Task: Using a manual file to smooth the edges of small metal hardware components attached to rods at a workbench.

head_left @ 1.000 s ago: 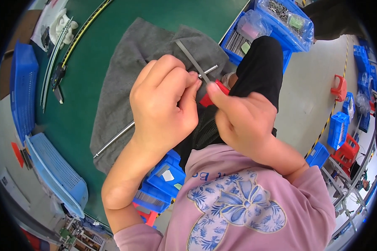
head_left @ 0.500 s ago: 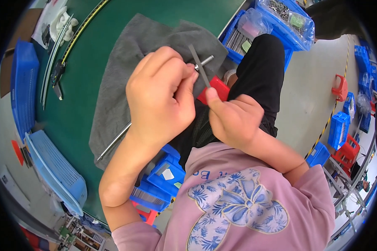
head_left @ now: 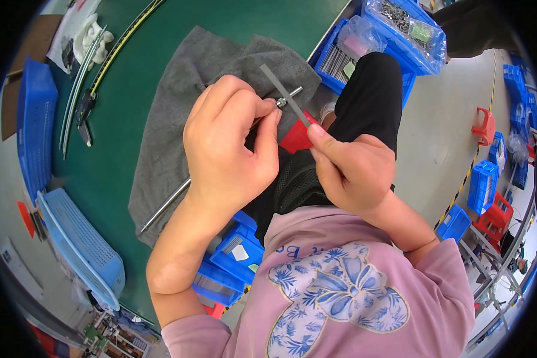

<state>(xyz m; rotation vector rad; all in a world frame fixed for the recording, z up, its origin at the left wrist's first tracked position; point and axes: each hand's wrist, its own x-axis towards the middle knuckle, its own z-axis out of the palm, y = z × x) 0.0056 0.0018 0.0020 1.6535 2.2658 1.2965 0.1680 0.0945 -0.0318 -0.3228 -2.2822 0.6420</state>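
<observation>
Green bench (head_left: 131,149) under grey cloth (head_left: 179,119), blue baskets (head_left: 36,119).

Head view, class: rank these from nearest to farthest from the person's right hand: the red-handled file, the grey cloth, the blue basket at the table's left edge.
1. Red-handled file: held in the right hand.
2. Grey cloth: on the green table, left of both hands.
3. Blue basket: far left table edge.
</observation>
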